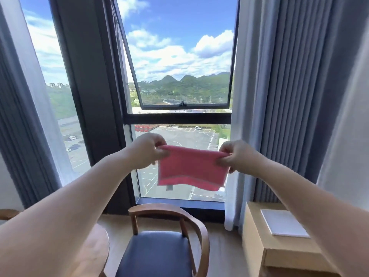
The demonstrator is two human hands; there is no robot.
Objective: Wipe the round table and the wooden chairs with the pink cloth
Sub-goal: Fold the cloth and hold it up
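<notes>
The pink cloth [191,168] hangs spread out in the air in front of the window. My left hand [146,149] pinches its upper left corner and my right hand [236,155] pinches its upper right corner. Below the cloth stands a wooden chair [169,211] with a curved back and a dark blue seat. Part of the round wooden table [95,250] shows at the lower left, mostly hidden by my left forearm. A sliver of a second wooden chair [8,213] shows at the far left edge.
A tall window [179,114] with a tilted-open sash fills the middle. Grey curtains [289,96] hang on both sides. A light wooden cabinet [257,236] with a white pad [283,222] on top stands at the right. Pale wooden floor lies around the chair.
</notes>
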